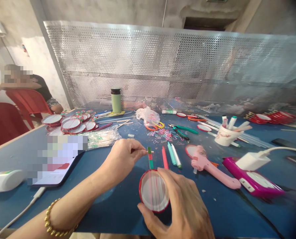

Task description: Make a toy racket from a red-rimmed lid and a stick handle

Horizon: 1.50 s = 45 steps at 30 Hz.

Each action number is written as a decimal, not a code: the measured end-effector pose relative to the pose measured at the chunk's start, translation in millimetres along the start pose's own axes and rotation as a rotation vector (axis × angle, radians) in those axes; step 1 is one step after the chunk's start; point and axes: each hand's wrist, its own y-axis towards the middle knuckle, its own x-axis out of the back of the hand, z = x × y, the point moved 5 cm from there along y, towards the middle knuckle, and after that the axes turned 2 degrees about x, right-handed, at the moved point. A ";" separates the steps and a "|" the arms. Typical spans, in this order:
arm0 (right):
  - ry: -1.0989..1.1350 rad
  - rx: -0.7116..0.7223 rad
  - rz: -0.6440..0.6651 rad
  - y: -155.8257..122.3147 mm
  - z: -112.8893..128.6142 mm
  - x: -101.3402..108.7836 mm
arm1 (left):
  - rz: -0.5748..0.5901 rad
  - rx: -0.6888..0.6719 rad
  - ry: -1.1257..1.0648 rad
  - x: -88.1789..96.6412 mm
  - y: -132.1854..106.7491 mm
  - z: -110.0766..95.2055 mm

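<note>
My right hand (183, 209) grips a round red-rimmed white lid (153, 191) from the right side and below, holding it just above the blue table (113, 205). Thin red threads run across the lid's face. My left hand (124, 156) is closed in a pinch on a thin stick (148, 151) whose tip points right, just above the lid. A gold bead bracelet (50, 219) is on my left wrist. Beside the stick lie a green-and-red marker (150, 158), a red pen (165, 157) and two teal and white markers (174, 154).
A pink glue gun (210, 166), a magenta device with a white charger (252, 176), a cup of markers (226, 134), pliers (181, 130), loose paper clips (163, 135), a green flask (116, 99), stacked red-rimmed lids (70, 123), a phone (55, 166). A person sits at far left behind red chairs.
</note>
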 end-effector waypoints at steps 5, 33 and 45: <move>-0.002 -0.006 0.003 -1.2 0.3 0.6 | 0.004 -0.006 -0.005 -0.7 -0.5 -1.0; 0.002 -0.010 -0.003 -2.2 0.2 0.3 | 0.008 -0.016 0.022 0.1 -0.9 -2.5; -0.005 -0.005 -0.006 -1.0 -0.4 0.8 | -0.007 -0.046 0.027 0.8 -1.0 -5.7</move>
